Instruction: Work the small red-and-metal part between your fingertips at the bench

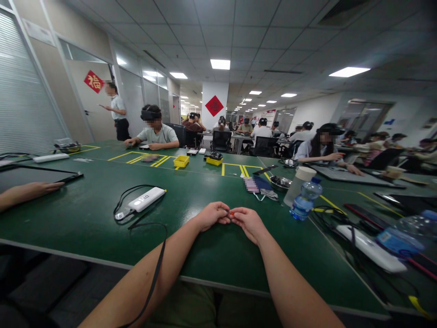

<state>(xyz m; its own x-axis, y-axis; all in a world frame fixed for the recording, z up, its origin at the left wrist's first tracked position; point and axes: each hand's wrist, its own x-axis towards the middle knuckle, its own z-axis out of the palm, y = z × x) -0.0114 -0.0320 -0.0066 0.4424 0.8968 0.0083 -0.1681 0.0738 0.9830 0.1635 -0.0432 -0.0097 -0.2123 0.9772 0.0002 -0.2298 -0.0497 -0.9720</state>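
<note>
My left hand (215, 216) and my right hand (248, 223) meet just above the green table (191, 248), fingertips almost touching. Between thumb and fingers, the right one pinches a tiny red-orange piece (232, 213), too small to name. The left fingers are pinched at a small dark bit beside it, which I cannot make out. Both wrists come in low over the table's front edge. Nearest on the left lies a white power bank (147, 199) with a black cable.
At the right stand a blue-labelled water bottle (305, 200) and a white cup (296, 189). Behind are a metal bowl (280, 183) and yellow trays (181, 161) (214, 161). Another person's hand (37, 191) rests at far left. A white device (372, 248) with cables lies right. Several people sit around.
</note>
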